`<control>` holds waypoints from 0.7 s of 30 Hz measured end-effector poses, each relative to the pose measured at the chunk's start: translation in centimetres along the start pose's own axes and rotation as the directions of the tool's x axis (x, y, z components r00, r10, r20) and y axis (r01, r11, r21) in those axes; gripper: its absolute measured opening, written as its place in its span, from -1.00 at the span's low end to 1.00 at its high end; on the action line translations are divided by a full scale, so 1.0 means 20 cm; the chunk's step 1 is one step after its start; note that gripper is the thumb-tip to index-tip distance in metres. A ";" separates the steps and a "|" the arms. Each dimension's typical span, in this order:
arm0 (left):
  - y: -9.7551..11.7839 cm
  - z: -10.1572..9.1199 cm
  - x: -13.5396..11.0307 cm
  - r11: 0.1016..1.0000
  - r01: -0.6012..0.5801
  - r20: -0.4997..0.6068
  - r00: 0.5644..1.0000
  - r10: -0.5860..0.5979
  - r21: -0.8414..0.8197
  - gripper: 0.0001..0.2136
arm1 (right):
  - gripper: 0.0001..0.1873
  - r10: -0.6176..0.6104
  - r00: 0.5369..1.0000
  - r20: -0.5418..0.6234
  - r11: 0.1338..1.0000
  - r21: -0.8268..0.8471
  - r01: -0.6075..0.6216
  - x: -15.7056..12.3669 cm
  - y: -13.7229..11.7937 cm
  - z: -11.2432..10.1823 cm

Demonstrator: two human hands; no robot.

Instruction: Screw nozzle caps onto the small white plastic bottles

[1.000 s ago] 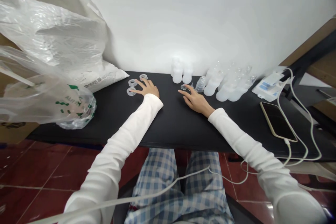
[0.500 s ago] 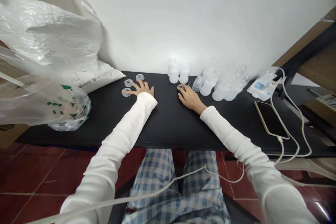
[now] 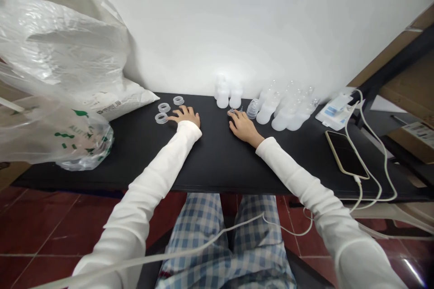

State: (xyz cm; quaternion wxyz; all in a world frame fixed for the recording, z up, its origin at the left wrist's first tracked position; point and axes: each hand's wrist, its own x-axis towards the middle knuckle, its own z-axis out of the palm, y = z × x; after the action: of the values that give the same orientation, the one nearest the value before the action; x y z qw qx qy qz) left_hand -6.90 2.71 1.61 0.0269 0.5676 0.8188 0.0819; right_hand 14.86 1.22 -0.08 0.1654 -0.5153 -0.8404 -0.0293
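Observation:
My left hand point(image 3: 187, 117) lies palm down on the black table, fingers apart and holding nothing. Its thumb is close to the nearest of three clear plastic rings: a near ring point(image 3: 161, 118), a middle ring point(image 3: 164, 107) and a far ring point(image 3: 178, 100). My right hand point(image 3: 244, 127) is also palm down, with its outstretched fingers over a small clear piece point(image 3: 231, 112) partly hidden by them. Just beyond that hand is a clear ribbed dome-shaped cap point(image 3: 252, 108). Several frosted white bottles point(image 3: 266, 112) with clear domed tops stand to its right; smaller frosted bodies point(image 3: 223, 98) stand by the wall.
A large white plastic bag point(image 3: 68, 40) and a clear bag with green print point(image 3: 84, 137) take up the left side. On the right are a phone point(image 3: 346, 153) on a charging cable and a white-and-blue package point(image 3: 335, 112). A white cable point(image 3: 217, 235) crosses above my lap.
My left fingers have drawn in a little, away from the rings. My right hand stays nearly in place over the clear piece. The whole view has shifted slightly.

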 end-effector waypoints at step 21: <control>0.15 0.04 -0.12 0.590 -0.796 -0.028 0.598 0.801 -0.135 -0.71 | -0.72 -0.015 0.958 -0.286 0.968 0.238 0.087 -0.02 0.03 -0.01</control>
State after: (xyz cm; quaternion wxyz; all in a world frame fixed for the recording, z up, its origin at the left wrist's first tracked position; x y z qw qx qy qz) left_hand -3.12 1.58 1.16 0.0397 0.8723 0.4699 0.1296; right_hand 15.70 1.06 -0.03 0.3456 -0.4591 -0.8184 -0.0016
